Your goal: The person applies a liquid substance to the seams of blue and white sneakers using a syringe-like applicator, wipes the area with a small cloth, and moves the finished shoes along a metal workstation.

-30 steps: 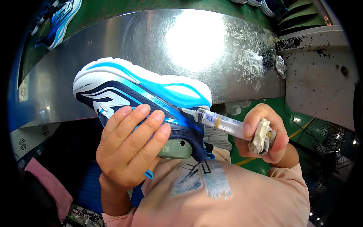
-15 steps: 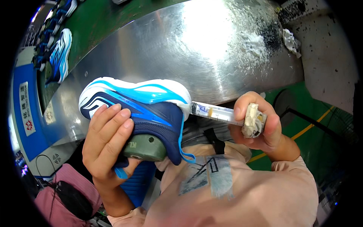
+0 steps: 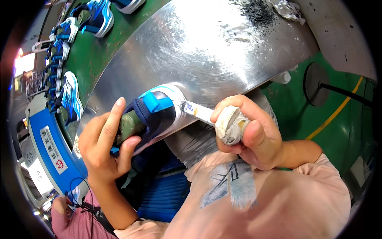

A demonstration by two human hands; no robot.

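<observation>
Navy and light-blue athletic shoe with a white sole (image 3: 157, 113) is held heel-end toward the camera, in front of a curved, shiny sheet-metal work surface (image 3: 207, 44). Left hand (image 3: 101, 145) grips it from the left: the fingers are closed around an olive-green last (image 3: 127, 125) protruding from the shoe's opening, with the index finger extended along the top and the thumb pressed beneath. Right hand (image 3: 254, 135) is clenched around the rag-wrapped rear of a white tube-shaped applicator (image 3: 211, 117), whose tip touches the white sole at the heel. Applicator lies between the two hands, right fingers well clear of the shoe. More blue shoes (image 3: 69, 97) stand on a green conveyor belt (image 3: 93, 55) at upper left.
</observation>
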